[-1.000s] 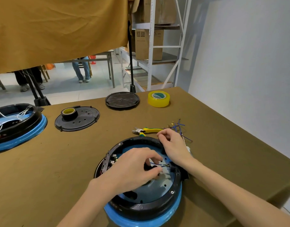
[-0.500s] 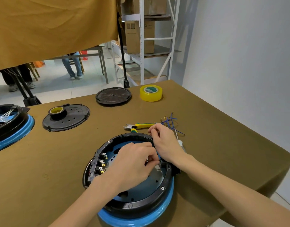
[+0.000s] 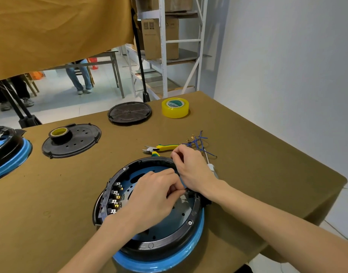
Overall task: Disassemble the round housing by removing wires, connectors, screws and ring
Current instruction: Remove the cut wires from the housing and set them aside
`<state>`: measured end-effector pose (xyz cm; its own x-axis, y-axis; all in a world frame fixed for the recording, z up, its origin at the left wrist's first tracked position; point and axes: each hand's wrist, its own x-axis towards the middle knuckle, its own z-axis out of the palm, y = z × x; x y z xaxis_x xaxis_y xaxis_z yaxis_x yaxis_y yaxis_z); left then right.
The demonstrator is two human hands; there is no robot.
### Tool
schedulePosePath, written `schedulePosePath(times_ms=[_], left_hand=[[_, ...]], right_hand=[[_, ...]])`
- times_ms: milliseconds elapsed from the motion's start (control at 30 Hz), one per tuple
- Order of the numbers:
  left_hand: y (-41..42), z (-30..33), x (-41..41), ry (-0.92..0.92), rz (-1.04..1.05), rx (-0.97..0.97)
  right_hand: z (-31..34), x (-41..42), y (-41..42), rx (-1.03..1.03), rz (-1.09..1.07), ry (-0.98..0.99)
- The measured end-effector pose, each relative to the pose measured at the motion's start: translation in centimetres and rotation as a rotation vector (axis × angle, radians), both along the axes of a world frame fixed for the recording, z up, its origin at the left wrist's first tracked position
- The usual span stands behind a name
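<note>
The round housing [image 3: 165, 239] is black with a blue base and lies in front of me on the brown table. A row of metal terminals [image 3: 116, 200] lines its left inner wall. My left hand [image 3: 151, 198] reaches into the housing, its fingertips pinched on a small black connector [image 3: 187, 191] at the right inner rim. My right hand [image 3: 192, 168] rests over the far right rim, fingers curled at the edge; what they hold is hidden. A screw [image 3: 190, 222] sits in the black ring at the right.
Removed blue wires [image 3: 196, 140], yellow-handled cutters [image 3: 159, 148] and a screwdriver [image 3: 210, 166] lie beyond the housing. Further back are yellow tape [image 3: 175, 107], two black lids [image 3: 71, 140] [image 3: 130, 113], and a second housing [image 3: 8, 152] at the left edge. People stand beyond the table.
My left hand has shifted right from the housing's middle to its right inner rim. The thin wire seen between the hands a second ago is out of sight. The camera drifted.
</note>
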<state>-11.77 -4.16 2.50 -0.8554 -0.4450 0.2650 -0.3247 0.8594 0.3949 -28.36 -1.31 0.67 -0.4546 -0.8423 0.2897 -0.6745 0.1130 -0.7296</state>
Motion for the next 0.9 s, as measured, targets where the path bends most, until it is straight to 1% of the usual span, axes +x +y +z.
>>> schedulePosePath(times_ms=[200, 333, 500, 700, 833, 900], left_hand=[[0.04, 0.41, -0.1, -0.018, -0.012, 0.028], [-0.46, 0.81, -0.46, -0.071, -0.026, 0.004], [-0.41, 0.23, 0.07, -0.028, -0.005, 0.082], [-0.54, 0.56, -0.24, -0.049, -0.022, 0.008], [-0.47, 0.27, 0.17, -0.025, 0.002, 0.061], [-0.35, 0.09, 0.22, -0.017, -0.003, 0.042]], right_hand=[[0.09, 0.04, 0.09, 0.005, 0.013, 0.017], [0.1, 0.05, -0.04, 0.005, 0.006, 0.005], [-0.04, -0.05, 0.01, -0.004, 0.009, -0.006], [-0.17, -0.1, -0.2, -0.006, 0.002, -0.003], [-0.12, -0.08, -0.05, 0.003, 0.004, 0.013], [-0.03, 0.0, 0.03, 0.004, 0.003, 0.016]])
